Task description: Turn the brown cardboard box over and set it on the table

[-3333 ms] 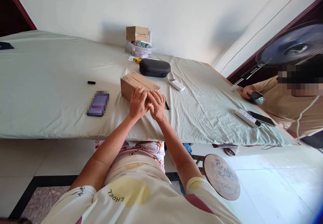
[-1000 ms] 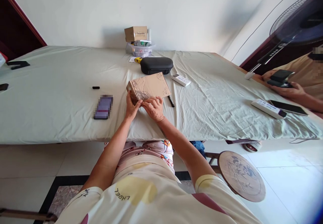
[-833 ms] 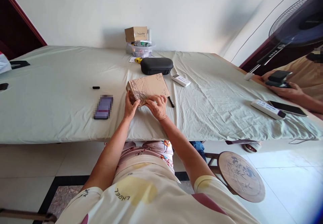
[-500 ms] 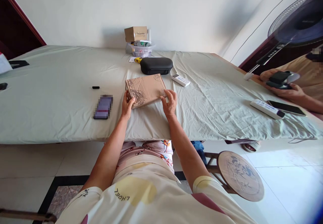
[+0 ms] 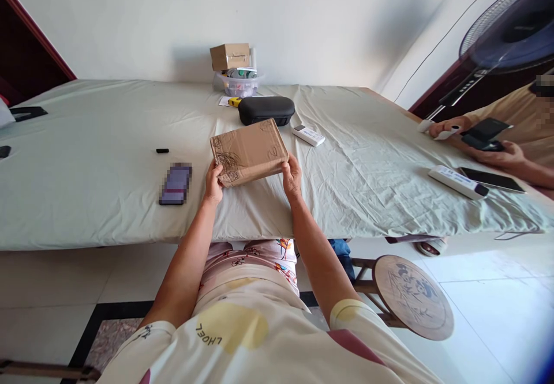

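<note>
A brown cardboard box (image 5: 251,150) with dark scribbles on its top is between my two hands, its near side tilted toward me. My left hand (image 5: 213,182) grips the near left corner, thumb on the scribbled part. On the near right corner, my right hand (image 5: 292,176) is closed with its thumb against the front side; the other fingers are partly hidden behind the box. Just beyond the box lies a black zip case (image 5: 266,110). A white device with a grey end (image 5: 309,136) rests to the right of it.
A phone (image 5: 175,184) and a small black piece (image 5: 162,150) lie left on the cloth-covered table (image 5: 95,199). At the back, a small carton (image 5: 229,56) tops a plastic tub (image 5: 240,87). At right, another person's hands hold a black device (image 5: 485,134). A stool (image 5: 413,297) stands below.
My right hand has moved from a loose touch on the top edge to a grip on the right corner. The box has turned slightly and tilted, showing more of its front side.
</note>
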A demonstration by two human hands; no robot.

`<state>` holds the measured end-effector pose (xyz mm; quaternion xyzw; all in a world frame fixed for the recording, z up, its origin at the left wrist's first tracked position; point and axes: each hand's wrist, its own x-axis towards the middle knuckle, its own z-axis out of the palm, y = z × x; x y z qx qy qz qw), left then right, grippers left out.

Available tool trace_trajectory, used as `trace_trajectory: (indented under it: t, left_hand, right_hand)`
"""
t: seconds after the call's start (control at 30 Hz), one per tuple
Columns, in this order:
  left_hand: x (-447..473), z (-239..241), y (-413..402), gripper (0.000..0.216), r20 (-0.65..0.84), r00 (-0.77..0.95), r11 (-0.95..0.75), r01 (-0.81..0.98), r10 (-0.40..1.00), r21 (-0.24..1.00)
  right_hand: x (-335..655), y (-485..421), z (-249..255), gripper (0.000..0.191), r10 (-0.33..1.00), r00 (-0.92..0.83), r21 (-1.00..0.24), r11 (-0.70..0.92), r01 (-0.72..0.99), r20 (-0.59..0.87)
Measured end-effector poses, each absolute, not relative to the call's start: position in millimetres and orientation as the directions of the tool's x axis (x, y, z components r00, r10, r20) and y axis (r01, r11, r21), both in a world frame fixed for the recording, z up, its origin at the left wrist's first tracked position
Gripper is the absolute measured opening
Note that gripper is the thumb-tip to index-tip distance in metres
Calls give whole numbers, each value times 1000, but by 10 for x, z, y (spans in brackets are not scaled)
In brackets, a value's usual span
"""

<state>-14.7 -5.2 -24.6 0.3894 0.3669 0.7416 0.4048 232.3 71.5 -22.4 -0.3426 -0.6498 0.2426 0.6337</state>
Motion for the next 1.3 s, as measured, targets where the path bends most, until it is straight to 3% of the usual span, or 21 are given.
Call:
trace_trajectory:
  t: [0.33, 0.77, 0.97, 1.13, 1.3]
  left_hand:
    - [-203, -276, -27, 66, 164, -311, -281, -382, 936, 880]
    - [-254, -303, -72, 89, 171, -218, -240, -345, 961, 908]
    - [-226, -290, -86, 84, 181, -226, -240, -270, 957, 932]
    - [-202, -278, -85, 78, 195, -329, -263, -177, 924, 948]
    - [-127, -243, -132, 83, 339, -282, -348, 19, 898, 937]
  right_hand:
    - [2346, 692, -186, 68, 724, 3, -702, 668, 248, 690]
    - [2276, 729, -260, 62, 802, 81, -804, 578, 140, 591]
    - [2280, 698, -244, 58, 765, 166, -782, 599, 171, 622]
    - [2286, 660, -217, 55, 724, 154, -735, 627, 259, 672]
    - [2268, 611, -212, 58, 674, 185, -686, 627, 370, 715]
